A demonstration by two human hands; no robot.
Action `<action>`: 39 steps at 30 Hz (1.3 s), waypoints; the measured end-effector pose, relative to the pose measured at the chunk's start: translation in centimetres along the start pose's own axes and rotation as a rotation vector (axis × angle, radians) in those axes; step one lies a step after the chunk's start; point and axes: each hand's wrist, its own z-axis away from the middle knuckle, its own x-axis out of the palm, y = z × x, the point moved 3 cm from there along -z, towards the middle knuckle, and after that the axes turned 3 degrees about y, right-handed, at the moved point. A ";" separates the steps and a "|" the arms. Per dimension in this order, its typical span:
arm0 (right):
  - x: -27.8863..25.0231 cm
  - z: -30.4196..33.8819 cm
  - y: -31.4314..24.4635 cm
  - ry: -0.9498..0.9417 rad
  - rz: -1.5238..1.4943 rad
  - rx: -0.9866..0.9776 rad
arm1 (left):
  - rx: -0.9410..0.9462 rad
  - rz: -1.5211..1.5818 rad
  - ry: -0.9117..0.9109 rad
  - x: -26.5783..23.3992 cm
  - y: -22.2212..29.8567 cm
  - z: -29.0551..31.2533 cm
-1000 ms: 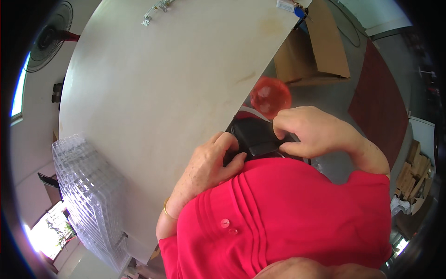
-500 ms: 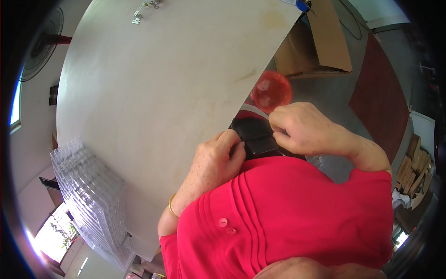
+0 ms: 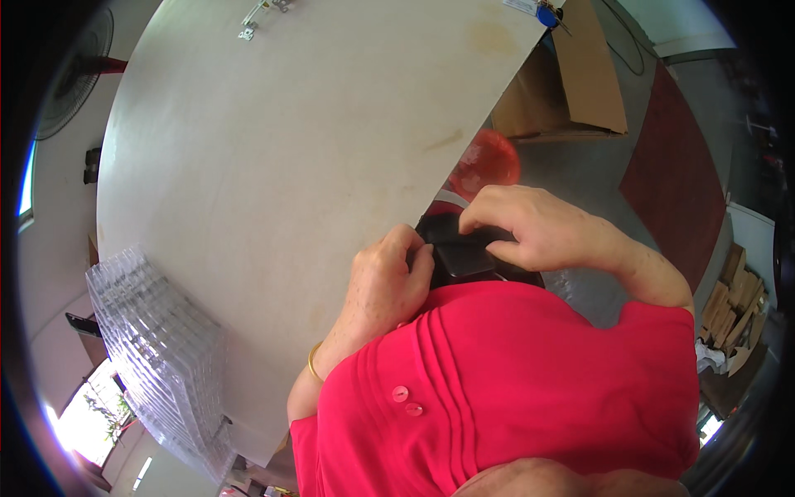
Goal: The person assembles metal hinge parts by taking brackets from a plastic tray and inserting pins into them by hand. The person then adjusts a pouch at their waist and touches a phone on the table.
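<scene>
On my lap, below the table's edge, lies a smooth black thing (image 3: pixel 465 258) with a flap-like panel; its exact kind is unclear. My left hand (image 3: pixel 389 272), with a gold bangle on the wrist, is closed at its left side, fingers and thumb pinched together on its edge. Over its right part hovers my right hand (image 3: pixel 538 230), fingers bent and thumb held apart, with nothing visible between them. The fingertips of the right hand are close to the black surface; whether they touch it is hard to tell.
A pale table (image 3: pixel 273 166) fills the left and middle. On it stand stacked clear plastic trays (image 3: pixel 161 356), a small metal fitting (image 3: pixel 257 18) and keys with a blue tag (image 3: pixel 547 15). Beyond its right edge are a red round stool (image 3: pixel 489 161) and an open cardboard box (image 3: pixel 592 83).
My right hand has shifted slightly left over the black thing, and its fingers and thumb have spread apart. My left hand stays at nearly the same place.
</scene>
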 end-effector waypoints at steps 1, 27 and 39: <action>0.0 -0.1 -0.2 0.009 -0.050 -0.086 | 0.002 0.006 0.006 0.0 0.0 0.0; 0.1 -3.2 -6.9 -0.445 0.723 -0.606 | -0.123 0.317 -0.149 -0.7 -2.2 -0.3; 0.7 -1.7 -6.3 -0.257 0.872 -0.905 | -0.019 0.264 -0.130 -0.9 -1.7 0.0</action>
